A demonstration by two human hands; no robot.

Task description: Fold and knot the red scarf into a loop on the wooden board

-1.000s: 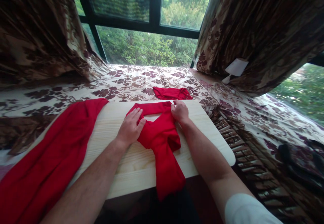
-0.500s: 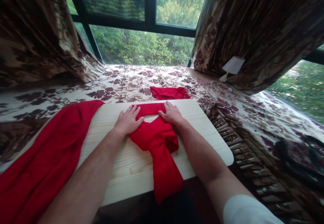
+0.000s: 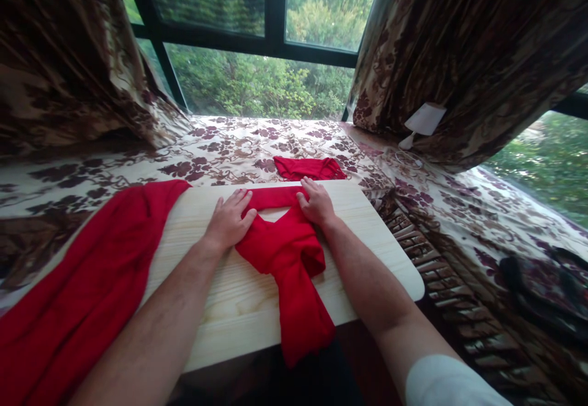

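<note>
A red scarf lies looped on a pale wooden table, its lower end hanging over the near edge. Its far part forms a flat band, with a small gap of bare wood below it. My left hand rests on the left end of that band, fingers stretched out. On the band's right end lies my right hand, palm down with its fingers extended. The cloth directly under both hands is hidden.
More red cloth drapes over the table's left side. Beyond the far edge, a folded red cloth with fringe lies on the floral-covered ledge. A small white lamp stands at the right, near dark straps.
Both hands have shifted slightly outward along the band, the left one to the left and the right one to the right. The scarf keeps nearly the same shape.
</note>
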